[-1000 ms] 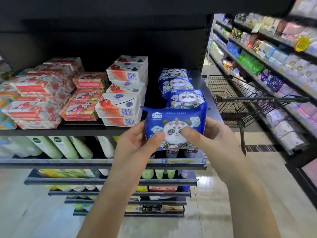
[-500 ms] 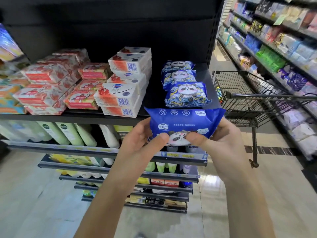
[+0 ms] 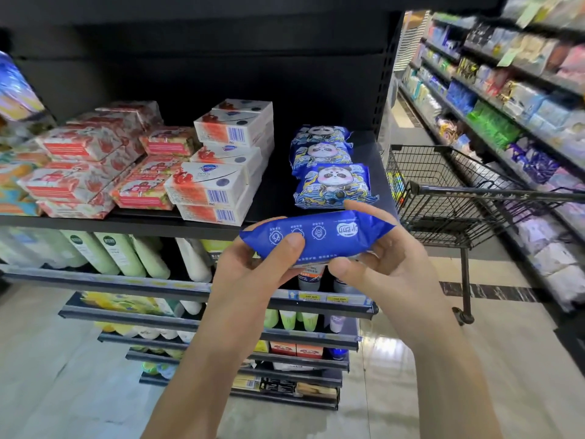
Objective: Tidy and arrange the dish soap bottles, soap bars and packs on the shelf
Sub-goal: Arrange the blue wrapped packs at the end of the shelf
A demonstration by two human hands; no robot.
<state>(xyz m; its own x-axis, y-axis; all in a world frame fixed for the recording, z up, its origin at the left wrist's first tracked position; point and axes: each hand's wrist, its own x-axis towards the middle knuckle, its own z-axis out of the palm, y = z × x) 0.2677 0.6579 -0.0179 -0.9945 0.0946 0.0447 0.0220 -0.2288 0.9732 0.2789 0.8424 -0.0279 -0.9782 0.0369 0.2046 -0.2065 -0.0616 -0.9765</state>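
Note:
A blue panda pack (image 3: pixel 319 236) is held in front of the black shelf (image 3: pixel 126 221), tipped so its top edge faces me. My left hand (image 3: pixel 253 267) grips its left end, thumb on top. My right hand (image 3: pixel 380 264) grips the right end, fingers curled over it. Behind it on the shelf lies a row of blue panda packs (image 3: pixel 332 182). White soap boxes (image 3: pixel 221 185) are stacked in the middle. Red-patterned soap packs (image 3: pixel 88 166) are piled on the left.
A black wire shopping cart (image 3: pixel 449 198) stands right of the shelf end. Pale green bottles (image 3: pixel 120 251) lie on the shelf below, with more stocked shelves under it. Another stocked aisle (image 3: pixel 506 115) runs along the far right. Tiled floor lies below.
The pack has been tipped forward and down, from its panda face towards me to nearly flat. Both hands have kept their hold. The view has shifted closer to the shelf.

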